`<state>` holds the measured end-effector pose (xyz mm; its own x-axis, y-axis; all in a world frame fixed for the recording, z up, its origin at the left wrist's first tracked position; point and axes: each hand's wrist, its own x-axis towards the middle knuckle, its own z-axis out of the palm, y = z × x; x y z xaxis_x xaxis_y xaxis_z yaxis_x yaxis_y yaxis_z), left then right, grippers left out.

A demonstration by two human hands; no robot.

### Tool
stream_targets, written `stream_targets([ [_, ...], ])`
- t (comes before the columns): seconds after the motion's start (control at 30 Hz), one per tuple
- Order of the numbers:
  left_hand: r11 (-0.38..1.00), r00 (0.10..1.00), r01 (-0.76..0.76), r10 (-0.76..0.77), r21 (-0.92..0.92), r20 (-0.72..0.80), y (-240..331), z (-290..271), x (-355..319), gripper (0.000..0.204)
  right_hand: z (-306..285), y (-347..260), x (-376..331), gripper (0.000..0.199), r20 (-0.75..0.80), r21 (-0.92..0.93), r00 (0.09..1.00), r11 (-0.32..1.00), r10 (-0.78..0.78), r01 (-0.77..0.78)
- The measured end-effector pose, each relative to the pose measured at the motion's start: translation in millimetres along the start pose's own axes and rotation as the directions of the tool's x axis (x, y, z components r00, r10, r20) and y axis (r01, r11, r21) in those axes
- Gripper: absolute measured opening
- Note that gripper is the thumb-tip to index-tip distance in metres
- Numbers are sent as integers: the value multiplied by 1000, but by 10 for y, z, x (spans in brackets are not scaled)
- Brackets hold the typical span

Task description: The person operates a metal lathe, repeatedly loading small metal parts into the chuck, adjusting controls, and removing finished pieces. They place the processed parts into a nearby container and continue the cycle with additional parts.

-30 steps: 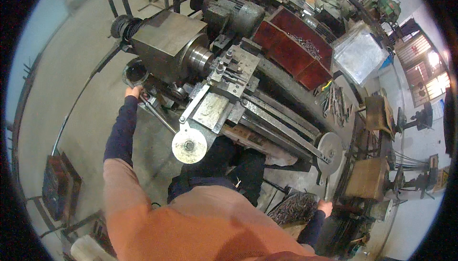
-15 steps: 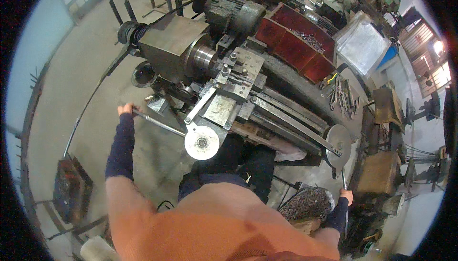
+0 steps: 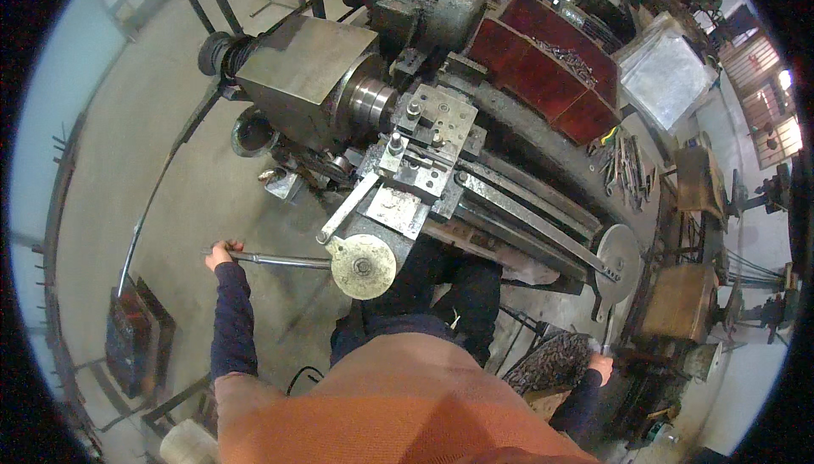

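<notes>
At the far left end of a metal lever, my left hand is closed around the bar. This lever runs to a round pale metal disc at the near side of a small lathe. A flat link joins the disc to the tool slide. Low on the right, my right hand grips a second lever, which hangs from a larger grey disc. A long flat bar ties that disc to the slide. The cylindrical spindle nose faces the slide.
Behind the slide stands a red-brown metal box holding small metal parts. Wrenches and pliers lie on the right. An electric motor sits at the back. Dark metal shavings are heaped beside my right hand; a pedestal stands left.
My left hand has swung its lever toward me, turning the pale disc and its link. My right hand has shifted left and nearer with the other lever. The whole view has shifted slightly.
</notes>
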<state>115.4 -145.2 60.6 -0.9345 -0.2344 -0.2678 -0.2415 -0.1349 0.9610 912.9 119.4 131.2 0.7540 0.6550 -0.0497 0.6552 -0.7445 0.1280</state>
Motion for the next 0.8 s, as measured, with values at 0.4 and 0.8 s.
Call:
stream_targets([
  [0.4, 995, 999, -30, 29, 91, 14, 20, 210, 63, 15, -44, -101, -129, 49, 120, -9, 993, 1000, 9, -8],
  [0.8, 965, 975, 109, -151, 237, 165, 247, 85, -34, 15, 224, -42, 724, 41, -223, -26, 920, 946, -322, 325],
])
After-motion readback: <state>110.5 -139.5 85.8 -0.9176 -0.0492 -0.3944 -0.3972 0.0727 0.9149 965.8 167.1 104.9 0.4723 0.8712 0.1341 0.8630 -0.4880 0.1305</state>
